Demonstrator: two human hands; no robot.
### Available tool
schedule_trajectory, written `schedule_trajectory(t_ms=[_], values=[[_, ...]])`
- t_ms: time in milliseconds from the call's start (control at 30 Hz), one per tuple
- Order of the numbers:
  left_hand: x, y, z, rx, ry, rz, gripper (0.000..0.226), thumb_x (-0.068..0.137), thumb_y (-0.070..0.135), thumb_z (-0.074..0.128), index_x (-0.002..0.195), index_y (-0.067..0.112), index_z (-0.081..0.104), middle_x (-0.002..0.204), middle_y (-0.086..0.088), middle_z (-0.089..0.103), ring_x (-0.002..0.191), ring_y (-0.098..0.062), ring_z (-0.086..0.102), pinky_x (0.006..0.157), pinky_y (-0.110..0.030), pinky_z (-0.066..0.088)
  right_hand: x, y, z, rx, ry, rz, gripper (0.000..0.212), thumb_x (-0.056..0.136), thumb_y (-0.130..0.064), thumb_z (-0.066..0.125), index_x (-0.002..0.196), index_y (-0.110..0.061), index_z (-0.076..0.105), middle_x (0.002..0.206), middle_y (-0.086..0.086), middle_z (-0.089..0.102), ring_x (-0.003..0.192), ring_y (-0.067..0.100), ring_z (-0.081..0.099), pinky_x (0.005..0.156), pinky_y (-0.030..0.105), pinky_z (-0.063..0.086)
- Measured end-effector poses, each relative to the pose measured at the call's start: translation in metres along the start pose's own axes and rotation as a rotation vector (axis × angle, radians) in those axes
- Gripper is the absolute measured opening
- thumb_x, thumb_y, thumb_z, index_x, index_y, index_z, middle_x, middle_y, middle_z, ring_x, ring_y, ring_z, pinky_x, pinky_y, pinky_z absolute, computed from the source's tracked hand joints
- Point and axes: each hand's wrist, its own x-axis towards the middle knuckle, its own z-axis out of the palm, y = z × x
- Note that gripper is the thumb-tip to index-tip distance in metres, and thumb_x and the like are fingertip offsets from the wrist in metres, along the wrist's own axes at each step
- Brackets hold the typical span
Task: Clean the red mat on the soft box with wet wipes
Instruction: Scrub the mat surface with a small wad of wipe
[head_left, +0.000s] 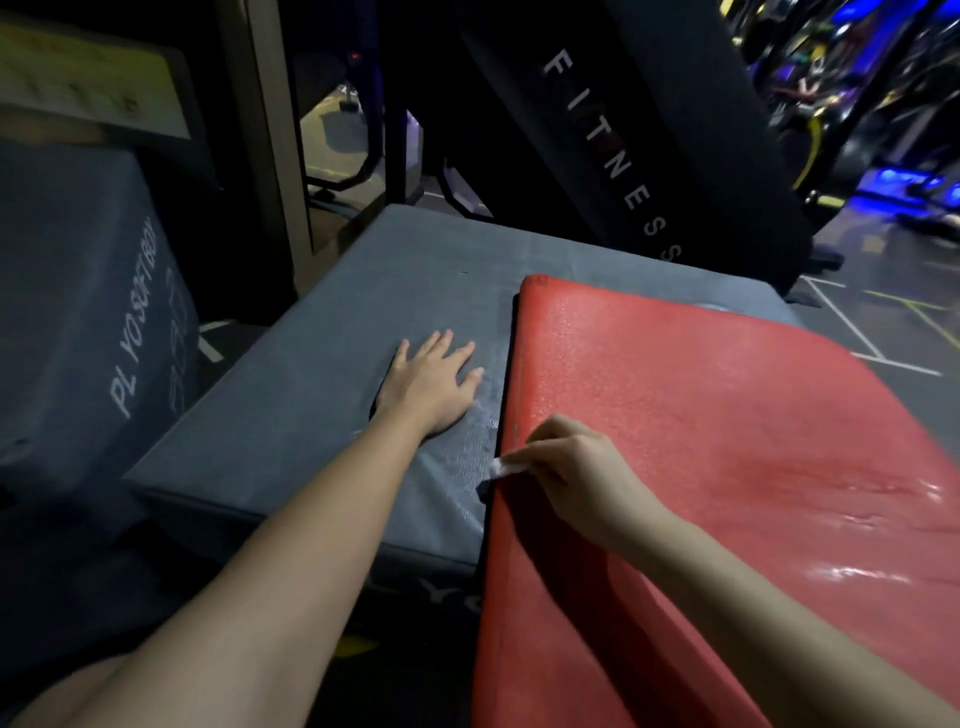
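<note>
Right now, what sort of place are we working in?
Most likely a gym or fitness studio: a dark padded upright printed FITNESS stands behind the grey soft box, a second box at left reads PLYOSOFTBOX, and machines with yellow-and-black frames show at far right.

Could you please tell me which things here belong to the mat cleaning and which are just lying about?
Job: mat; wipe pinched in right hand; box under the mat; left hand flat on it.
Lying about: second box at left; fitness machine behind.
</note>
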Motion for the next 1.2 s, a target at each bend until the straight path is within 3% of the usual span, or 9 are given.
schedule_trajectory(t_ms=[100,200,300,500,667,833,933,1033,1200], values=[[-0.020,0.005,-0.011,-0.086,0.144,0.040,0.048,0.106,0.036,0.042,0.150,0.020,0.050,0.165,-0.003,0.033,0.153,-0.019,0.025,0.126,-0.042,0.013,0.017,0.003,0.002,-0.022,0.076,0.016,0.021,0.085,-0.010,0.067,0.093,-0.024,0.080,0.085,0.001,0.062,0.081,0.022,0.060,0.077,0.027,0.046],[-0.051,0.009,-0.028,-0.018,0.131,0.074,0.047,0.103,0.034,0.051,0.147,0.018,0.053,0.163,-0.005,0.035,0.151,-0.022,0.029,0.124,-0.043,0.018,0.036,0.004,-0.003,-0.041,0.120,0.108,0.013,0.083,-0.014,0.069,0.089,-0.017,0.080,0.080,0.011,0.064,0.078,0.032,0.061,0.072,0.031,0.043],[-0.093,0.009,-0.046,-0.090,-0.001,0.083,0.054,0.103,0.043,0.050,0.152,0.021,0.046,0.165,-0.003,0.031,0.153,-0.021,0.025,0.125,-0.043,0.020,0.029,-0.009,-0.004,-0.028,0.095,0.144,0.021,0.078,-0.001,0.067,0.088,-0.013,0.080,0.082,0.014,0.068,0.080,0.033,0.063,0.074,0.028,0.043],[-0.151,-0.001,-0.031,0.141,-0.201,0.094,0.061,0.107,0.055,0.021,0.163,0.034,0.011,0.171,0.011,0.001,0.156,-0.007,-0.004,0.126,-0.047,-0.007,-0.045,-0.045,-0.002,0.024,0.015,0.002,0.034,0.074,0.003,0.065,0.089,-0.024,0.080,0.086,-0.001,0.068,0.082,0.014,0.062,0.078,0.008,0.037],[-0.150,-0.001,-0.028,0.155,-0.175,0.099,0.059,0.107,0.054,0.018,0.163,0.036,0.009,0.171,0.013,0.000,0.156,-0.005,-0.005,0.126,-0.047,-0.006,-0.048,-0.048,0.005,0.013,0.095,-0.004,0.027,0.079,0.000,0.067,0.093,-0.020,0.080,0.087,0.005,0.067,0.082,0.024,0.064,0.080,0.026,0.046],[-0.153,0.002,-0.031,0.150,-0.166,0.087,0.059,0.107,0.054,0.018,0.163,0.035,0.012,0.171,0.013,0.003,0.156,-0.005,-0.003,0.127,-0.046,-0.005,-0.063,-0.065,0.008,0.049,0.120,0.071,0.034,0.077,0.004,0.063,0.090,-0.022,0.080,0.089,0.002,0.066,0.085,0.023,0.062,0.082,0.027,0.046],[-0.153,0.001,-0.029,0.140,-0.162,0.084,0.060,0.107,0.055,0.016,0.163,0.034,0.012,0.171,0.013,0.002,0.156,-0.005,-0.003,0.126,-0.047,-0.005,-0.110,-0.084,0.004,0.121,0.038,0.025,0.019,0.086,-0.014,0.071,0.091,-0.031,0.079,0.090,-0.010,0.063,0.085,0.007,0.058,0.077,0.014,0.041],[-0.153,0.001,-0.027,0.148,-0.151,0.089,0.061,0.107,0.055,0.015,0.163,0.033,0.013,0.171,0.012,0.002,0.156,-0.006,-0.003,0.127,-0.048,-0.005,-0.140,-0.094,0.003,0.186,-0.040,-0.010,0.013,0.089,-0.036,0.067,0.095,-0.033,0.078,0.092,-0.012,0.061,0.086,0.004,0.056,0.075,0.012,0.039],[-0.157,0.003,-0.030,0.132,-0.152,0.088,0.060,0.108,0.052,0.014,0.164,0.030,0.013,0.171,0.009,0.003,0.157,-0.008,-0.002,0.127,-0.049,-0.004,-0.118,-0.089,0.011,0.096,0.159,0.058,0.023,0.086,-0.005,0.069,0.095,-0.024,0.079,0.089,-0.008,0.059,0.086,0.016,0.056,0.075,0.026,0.045]])
